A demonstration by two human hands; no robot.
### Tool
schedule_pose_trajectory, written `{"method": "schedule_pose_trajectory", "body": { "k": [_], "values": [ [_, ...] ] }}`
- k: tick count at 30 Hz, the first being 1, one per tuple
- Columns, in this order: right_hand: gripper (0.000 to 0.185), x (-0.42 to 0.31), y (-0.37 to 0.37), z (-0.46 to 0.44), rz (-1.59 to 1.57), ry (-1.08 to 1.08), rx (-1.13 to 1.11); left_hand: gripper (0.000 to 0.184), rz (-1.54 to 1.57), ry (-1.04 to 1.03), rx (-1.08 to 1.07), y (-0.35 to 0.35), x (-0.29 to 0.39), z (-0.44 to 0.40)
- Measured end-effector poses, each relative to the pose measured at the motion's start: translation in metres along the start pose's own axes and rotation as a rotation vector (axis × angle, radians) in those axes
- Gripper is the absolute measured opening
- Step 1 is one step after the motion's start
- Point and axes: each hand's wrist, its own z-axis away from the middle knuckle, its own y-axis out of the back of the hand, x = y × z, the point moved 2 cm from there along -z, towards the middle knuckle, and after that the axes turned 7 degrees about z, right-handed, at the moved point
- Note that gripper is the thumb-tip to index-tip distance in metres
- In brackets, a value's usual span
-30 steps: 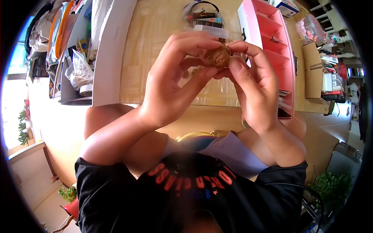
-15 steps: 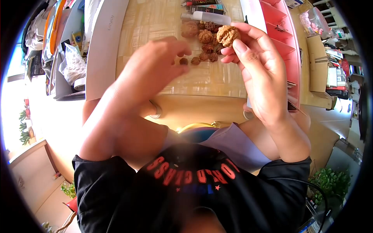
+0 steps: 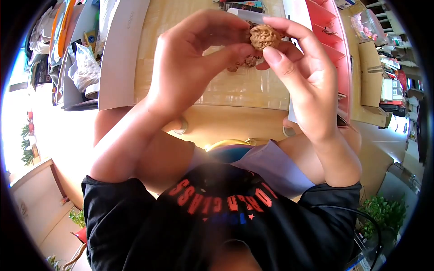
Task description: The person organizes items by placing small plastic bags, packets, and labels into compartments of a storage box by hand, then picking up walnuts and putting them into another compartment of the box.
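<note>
Brown walnut [image 3: 265, 37], pinched in right grip [image 3: 309, 81], left grip [image 3: 183, 63] just beside

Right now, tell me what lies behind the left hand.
A tabletop shows around the left hand, with wrinkled brown lumps below the thumb tip; whatever the hand covers is hidden.

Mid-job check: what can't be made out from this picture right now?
All in the head view:
- Held nut: its far side, turned from the camera.
- Left hand: whether it touches that nut; its fingertips overlap it closely.
- Smaller nuts: their number; the left hand and held nut hide some.
- Pink organizer: its far end, cut off by the top edge.
</note>
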Motion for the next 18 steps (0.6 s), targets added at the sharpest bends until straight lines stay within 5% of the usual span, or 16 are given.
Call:
{"method": "schedule_pose_trajectory", "body": {
  "k": [6, 9, 11, 18],
  "values": [
    [0.036, 0.005, 0.003, 0.0, -0.136, -0.109, 0.052, 0.03, -0.025, -0.174, 0.044, 0.0, 0.002, -0.001],
    [0.037, -0.006, 0.002, 0.002, -0.135, 0.176, 0.046, 0.03, 0.104, 0.143, 0.042, -0.003, 0.007, 0.0],
    [0.038, -0.023, 0.004, 0.004, 0.189, 0.131, 0.027, 0.03, 0.25, 0.202, -0.017, 0.001, 0.002, 0.0],
    [0.043, -0.018, 0.017, 0.002, 0.218, 0.263, 0.122, 0.033, 0.562, 0.245, -0.162, 0.007, 0.004, -0.002]
  ]
}}
